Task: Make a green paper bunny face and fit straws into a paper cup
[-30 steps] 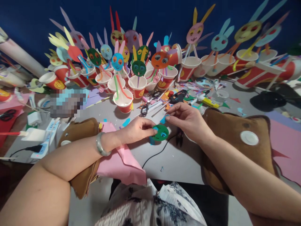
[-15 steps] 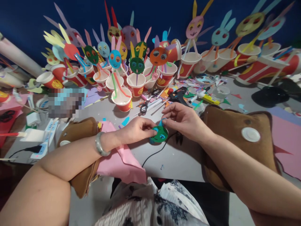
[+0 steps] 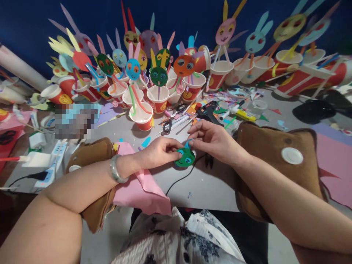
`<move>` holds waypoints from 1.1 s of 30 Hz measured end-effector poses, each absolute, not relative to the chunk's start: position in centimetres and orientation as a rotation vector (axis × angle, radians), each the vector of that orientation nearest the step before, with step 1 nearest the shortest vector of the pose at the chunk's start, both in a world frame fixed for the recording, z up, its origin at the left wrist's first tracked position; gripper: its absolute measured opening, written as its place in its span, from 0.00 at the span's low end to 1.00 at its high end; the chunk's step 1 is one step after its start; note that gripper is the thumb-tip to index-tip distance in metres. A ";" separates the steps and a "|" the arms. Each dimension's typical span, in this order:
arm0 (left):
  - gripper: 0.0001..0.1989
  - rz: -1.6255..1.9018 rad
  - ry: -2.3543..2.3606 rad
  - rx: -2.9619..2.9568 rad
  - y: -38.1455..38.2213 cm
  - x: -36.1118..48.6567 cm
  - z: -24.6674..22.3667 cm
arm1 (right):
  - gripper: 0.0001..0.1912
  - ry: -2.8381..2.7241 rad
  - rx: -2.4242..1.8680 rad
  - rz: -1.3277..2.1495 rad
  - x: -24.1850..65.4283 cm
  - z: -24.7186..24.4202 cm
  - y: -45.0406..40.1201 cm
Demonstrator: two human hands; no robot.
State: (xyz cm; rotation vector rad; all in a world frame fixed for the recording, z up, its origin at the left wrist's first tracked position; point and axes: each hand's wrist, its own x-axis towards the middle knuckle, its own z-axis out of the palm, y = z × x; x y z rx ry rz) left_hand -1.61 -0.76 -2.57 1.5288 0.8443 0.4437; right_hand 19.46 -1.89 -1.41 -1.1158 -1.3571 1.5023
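A round green paper face (image 3: 186, 158) with drawn blue eyes is held over the grey table. My left hand (image 3: 167, 149) pinches its left edge between thumb and fingers. At its top, my right hand (image 3: 206, 137) pinches a small blue paper strip (image 3: 188, 144) against the disc. Part of the face is covered by my left fingers. Just beyond my hands stands a paper cup (image 3: 141, 116) with green and orange straws in it. Black-handled scissors (image 3: 167, 127) and a black glue gun (image 3: 206, 112) lie behind my hands.
Red and white cups with paper rabbit heads (image 3: 158, 76) line the back. Brown cushions (image 3: 280, 172) flank both arms. Pink paper (image 3: 140, 190) overhangs the front edge. A black cable (image 3: 178, 180) crosses the table. Paper scraps and a yellow marker (image 3: 246, 115) lie to the right.
The view has shifted very slightly. Both hands keep their pinch on the green face and the blue strip, with almost no movement.
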 end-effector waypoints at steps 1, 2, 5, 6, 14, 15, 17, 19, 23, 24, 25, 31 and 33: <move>0.06 0.446 0.842 1.528 -0.7 -1.6 -2.6 | 0.19 -1.353 -1.117 1.505 19.4 -1.4 -1.9; 0.06 0.450 0.841 1.525 -0.7 -1.6 -2.6 | 0.19 -1.348 -1.120 1.507 19.4 -1.4 -1.9; 0.05 0.455 0.839 1.510 -0.6 -1.5 -2.6 | 0.19 -1.332 -1.126 1.518 19.3 -1.4 -2.0; 0.05 0.456 0.837 1.502 -0.6 -1.5 -2.6 | 0.19 -1.328 -1.126 1.520 19.3 -1.4 -2.0; 0.04 0.453 0.816 1.466 -0.6 -1.4 -2.3 | 0.19 -1.375 -1.115 1.498 19.4 -1.2 -2.1; 0.04 0.452 0.821 1.468 -0.5 -1.4 -2.3 | 0.19 -1.384 -1.118 1.488 19.5 -1.2 -2.1; 0.04 0.445 0.830 1.471 -0.5 -1.5 -2.3 | 0.19 -1.407 -1.125 1.455 19.5 -1.4 -2.1; 0.04 0.440 0.828 1.478 -0.5 -1.5 -2.4 | 0.18 -1.434 -1.128 1.414 19.5 -1.6 -2.1; 0.04 0.434 0.828 1.501 -0.5 -1.5 -2.5 | 0.15 -1.476 -1.138 1.347 19.4 -1.8 -2.1; 0.04 0.432 0.831 1.504 -0.5 -1.5 -2.5 | 0.15 -1.482 -1.141 1.328 19.4 -1.8 -2.1; 0.04 0.429 0.834 1.505 -0.5 -1.5 -2.6 | 0.15 -1.488 -1.141 1.310 19.4 -1.8 -2.1; 0.04 0.420 0.827 1.515 -0.4 -1.6 -2.5 | 0.15 -1.461 -1.138 1.283 19.3 -1.4 -2.2; 0.03 0.416 0.828 1.516 -0.4 -1.6 -2.6 | 0.14 -1.443 -1.150 1.265 19.2 -1.4 -2.3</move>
